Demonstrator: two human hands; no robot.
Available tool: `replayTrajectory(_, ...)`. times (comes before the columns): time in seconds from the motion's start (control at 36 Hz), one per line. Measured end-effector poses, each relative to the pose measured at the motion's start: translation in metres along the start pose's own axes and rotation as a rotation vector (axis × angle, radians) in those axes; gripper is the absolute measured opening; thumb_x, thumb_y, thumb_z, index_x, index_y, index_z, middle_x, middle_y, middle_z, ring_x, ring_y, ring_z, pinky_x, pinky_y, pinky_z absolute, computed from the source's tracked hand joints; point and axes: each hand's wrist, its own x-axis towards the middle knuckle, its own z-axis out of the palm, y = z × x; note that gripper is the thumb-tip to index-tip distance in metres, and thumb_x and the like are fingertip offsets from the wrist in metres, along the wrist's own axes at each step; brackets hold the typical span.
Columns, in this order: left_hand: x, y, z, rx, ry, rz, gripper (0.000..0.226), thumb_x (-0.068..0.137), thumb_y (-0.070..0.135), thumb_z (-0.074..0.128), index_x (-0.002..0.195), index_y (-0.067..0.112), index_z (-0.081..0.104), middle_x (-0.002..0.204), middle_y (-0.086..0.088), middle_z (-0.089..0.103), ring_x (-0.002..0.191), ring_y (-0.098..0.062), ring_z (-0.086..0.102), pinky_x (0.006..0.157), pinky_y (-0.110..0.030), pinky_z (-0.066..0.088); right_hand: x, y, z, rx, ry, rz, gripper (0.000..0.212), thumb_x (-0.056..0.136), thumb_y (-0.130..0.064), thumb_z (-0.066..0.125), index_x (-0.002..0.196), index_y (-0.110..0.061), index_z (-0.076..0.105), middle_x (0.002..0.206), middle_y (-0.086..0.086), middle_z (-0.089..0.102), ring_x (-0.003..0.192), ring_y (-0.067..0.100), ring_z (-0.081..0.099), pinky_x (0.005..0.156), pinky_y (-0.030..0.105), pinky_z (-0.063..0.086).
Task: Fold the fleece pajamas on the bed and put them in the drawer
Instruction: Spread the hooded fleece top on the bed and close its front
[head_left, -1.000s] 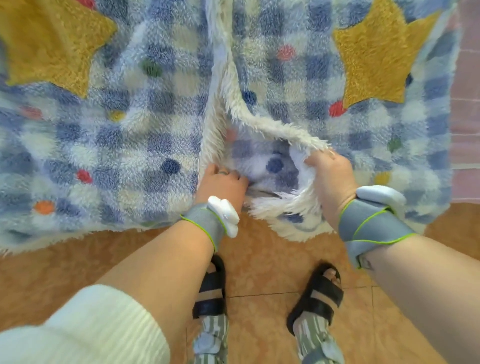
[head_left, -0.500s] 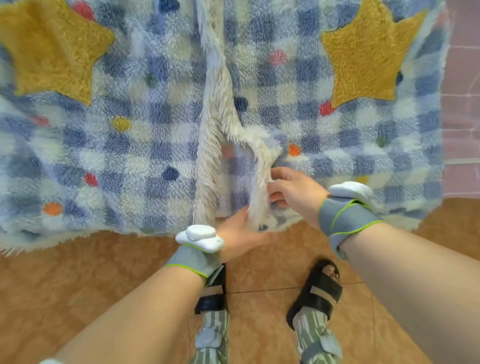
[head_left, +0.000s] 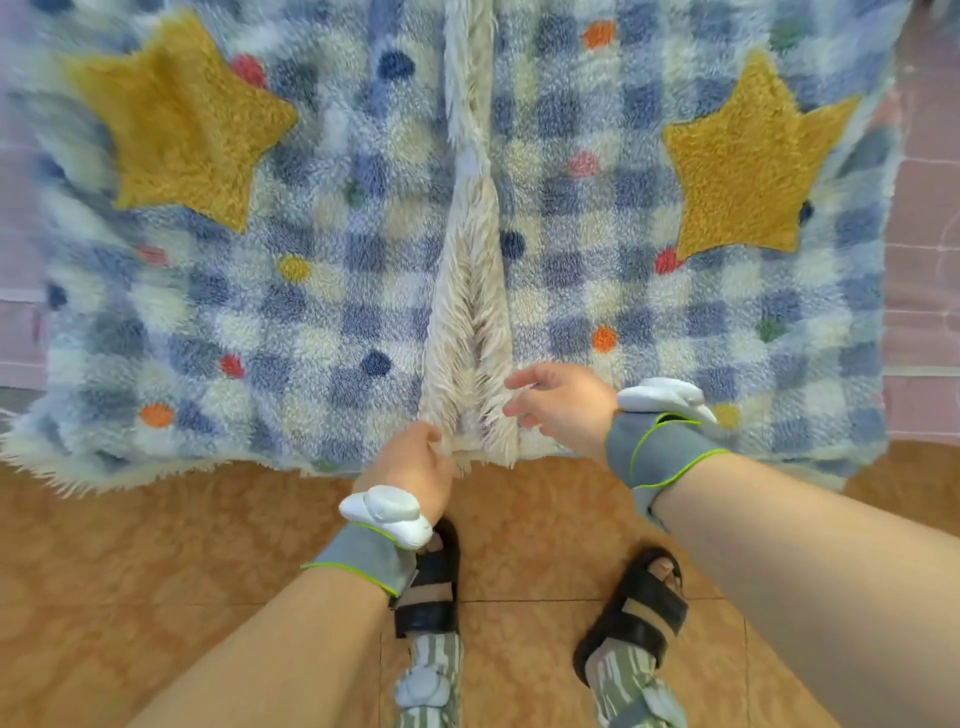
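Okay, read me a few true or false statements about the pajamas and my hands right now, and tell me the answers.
1. A yellow star sits on the fleece pajamas, right of the white trim. True.
2. The left hand pinches the white trim at the bottom hem. True.
3. The right hand grips the yellow star. False: it is beside the trim near the hem, with its fingers relaxed and holding nothing.
4. The pajamas are folded into a small stack. False: they lie spread flat, with the front edges together.
5. The person is barefoot. False: they wear black sandals.
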Motion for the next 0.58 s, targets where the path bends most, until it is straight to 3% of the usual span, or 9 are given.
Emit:
replayTrajectory(0.08,0.005,-0.012,-0.009,-0.009,0.113,0.013,0.031,0.091,0.034,0.05,0.12,0.024,0.044,0.117,-0.002,0.054,0.102,-0.025,0.058,0.086,-0.039,0.049,0.008,-0.017,0.024,-0.062,-0.008,-0.022,0.031,0.087,-0.017,0.058,0.118,-0.02,0.058,0.114,0.008,0.065,0.107,0.026,0.06,0.098,0.039,0.047)
replayTrajectory(0.25,0.025,-0.027,0.012,0.258,0.168,-0.021,0.074,0.072,0.066,0.061,0.125,0.024,0.031,0.125,-0.002,0.037,0.115,-0.026,0.048,0.084,-0.038,0.044,0.044,-0.033,0.076,-0.047,0.112,0.007,0.044,0.082,-0.034,0.067,0.119,-0.015,0.052,0.113,0.013,0.059,0.106,0.026,0.056,0.09,0.03,0.043)
replayTrajectory(0.31,0.029,-0.019,0.02,0.317,0.223,-0.058,0.067,0.074,0.061,0.061,0.118,0.022,0.03,0.123,-0.003,0.037,0.115,-0.026,0.046,0.085,-0.038,0.042,0.047,-0.036,0.077,-0.001,0.136,0.026,0.052,0.08,-0.033,0.07,0.124,-0.01,0.053,0.115,0.011,0.06,0.108,0.023,0.057,0.092,0.028,0.042)
replayTrajectory(0.33,0.031,-0.014,0.018,0.326,0.252,-0.063,0.054,0.081,0.05,0.058,0.116,0.02,0.031,0.123,-0.005,0.038,0.116,-0.027,0.045,0.086,-0.038,0.041,0.048,-0.039,0.073,0.025,0.132,-0.004,0.041,0.082,-0.03,0.069,0.115,-0.008,0.059,0.105,0.011,0.063,0.097,0.017,0.061,0.086,0.022,0.044)
replayTrajectory(0.36,0.035,-0.016,0.017,0.295,0.255,-0.069,0.041,0.087,0.037,0.053,0.117,0.019,0.033,0.124,-0.007,0.039,0.117,-0.028,0.046,0.086,-0.039,0.041,0.049,-0.041,0.073,0.001,0.128,-0.025,0.02,0.084,-0.026,0.066,0.095,-0.01,0.064,0.088,0.01,0.062,0.077,0.01,0.061,0.072,0.016,0.045)
replayTrajectory(0.39,0.037,-0.015,0.011,0.225,0.247,-0.081,0.033,0.091,0.028,0.048,0.12,0.017,0.036,0.125,-0.008,0.041,0.117,-0.03,0.048,0.087,-0.039,0.041,0.049,-0.046,0.071,-0.011,0.136,-0.046,0.016,0.086,-0.023,0.063,0.073,-0.014,0.06,0.072,0.007,0.058,0.061,0.008,0.055,0.058,0.015,0.043)
replayTrajectory(0.42,0.039,-0.016,0.004,0.11,0.23,-0.076,0.031,0.091,0.022,0.045,0.121,0.015,0.039,0.125,-0.01,0.044,0.116,-0.032,0.05,0.088,-0.04,0.041,0.049,-0.052,0.067,-0.017,0.161,-0.05,0.029,0.087,-0.021,0.06,0.059,-0.017,0.052,0.066,0.007,0.054,0.057,0.012,0.051,0.056,0.017,0.042)
replayTrajectory(0.5,0.026,-0.012,-0.024,-0.348,0.257,0.059,0.037,0.087,0.023,0.039,0.121,0.014,0.051,0.113,-0.016,0.061,0.103,-0.036,0.056,0.084,-0.039,0.045,0.047,-0.072,0.052,0.075,0.278,-0.074,0.029,0.08,-0.02,0.053,0.053,-0.016,0.046,0.073,0.012,0.054,0.078,0.027,0.057,0.077,0.042,0.051)
replayTrajectory(0.58,0.001,0.004,-0.052,-0.606,0.225,0.233,0.043,0.077,0.03,0.033,0.106,0.015,0.06,0.093,-0.012,0.065,0.083,-0.03,0.055,0.072,-0.035,0.041,0.033,-0.093,0.034,0.199,0.451,-0.156,0.017,0.059,-0.028,0.045,0.049,-0.016,0.047,0.057,0.009,0.047,0.069,0.033,0.052,0.067,0.045,0.048)
